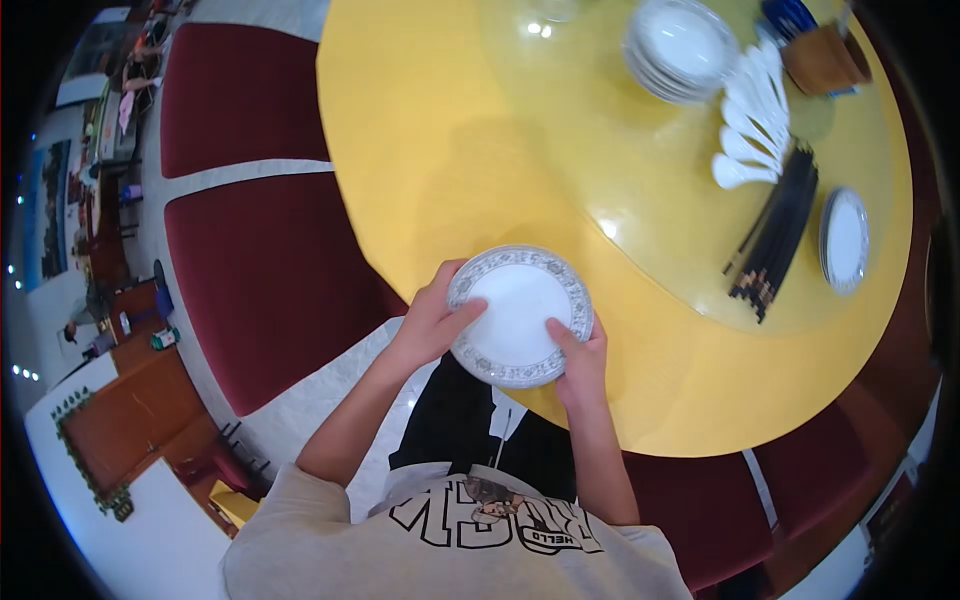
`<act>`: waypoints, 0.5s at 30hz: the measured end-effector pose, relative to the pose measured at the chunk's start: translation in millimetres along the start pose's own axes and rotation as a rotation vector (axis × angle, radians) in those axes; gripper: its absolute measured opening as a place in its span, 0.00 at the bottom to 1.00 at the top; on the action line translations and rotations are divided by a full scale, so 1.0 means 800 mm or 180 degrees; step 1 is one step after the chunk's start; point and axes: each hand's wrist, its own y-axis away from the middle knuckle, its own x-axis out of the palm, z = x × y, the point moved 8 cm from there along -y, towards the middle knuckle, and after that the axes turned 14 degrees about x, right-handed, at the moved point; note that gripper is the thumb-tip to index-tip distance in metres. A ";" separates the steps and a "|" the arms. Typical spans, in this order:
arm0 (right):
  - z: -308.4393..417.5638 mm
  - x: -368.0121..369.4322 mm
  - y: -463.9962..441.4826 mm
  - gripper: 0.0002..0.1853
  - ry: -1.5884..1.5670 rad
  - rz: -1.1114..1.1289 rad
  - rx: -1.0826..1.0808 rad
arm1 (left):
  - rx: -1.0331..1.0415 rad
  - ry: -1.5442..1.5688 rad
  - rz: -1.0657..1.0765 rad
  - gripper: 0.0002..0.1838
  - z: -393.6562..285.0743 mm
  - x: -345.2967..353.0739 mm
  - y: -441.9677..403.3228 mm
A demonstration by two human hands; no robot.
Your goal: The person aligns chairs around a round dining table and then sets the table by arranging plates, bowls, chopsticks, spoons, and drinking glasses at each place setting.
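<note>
A: Starting with the biggest thing, what's there?
B: A round, yellow-topped table (430, 130), with a clear turntable (660, 190) on it.

A: And around the table?
B: Maroon chairs (270, 290): two toward nine and ten o'clock, others toward four.

A: Where's the floral-rimmed plate (515, 318)?
B: At the table's seven o'clock, by the near edge. Whether others are stacked beneath it, I can't tell.

A: The hands?
B: Both are partly curled, gripping it. The left hand (440, 318) has it at the plate's nine o'clock, the right hand (583, 360) at four. Each thumb lies on top; the other fingers are mostly hidden.

A: What's on the turntable, clockwise from that plate?
B: Still by size: stacked white bowls (685, 45) at one o'clock; a brown container (822, 62) between one and two; small stacked plates (848, 240) between two and three; a bundle of dark chopsticks (780, 235), just nearer; and lastly white spoons (745, 145), fanned between bowls and chopsticks.
</note>
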 end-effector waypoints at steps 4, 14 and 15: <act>0.008 0.021 -0.036 0.26 0.0216 -0.0090 -0.0201 | 0.0317 -0.1042 0.0216 0.21 0.005 -0.040 -0.046; 0.028 0.030 -0.066 0.27 0.0634 -0.0654 -0.0575 | 0.1309 -0.1589 0.0839 0.18 0.017 -0.067 -0.139; 0.027 0.029 -0.066 0.28 0.0661 -0.0668 -0.0580 | 0.1258 -0.1532 0.0936 0.17 0.017 -0.066 -0.143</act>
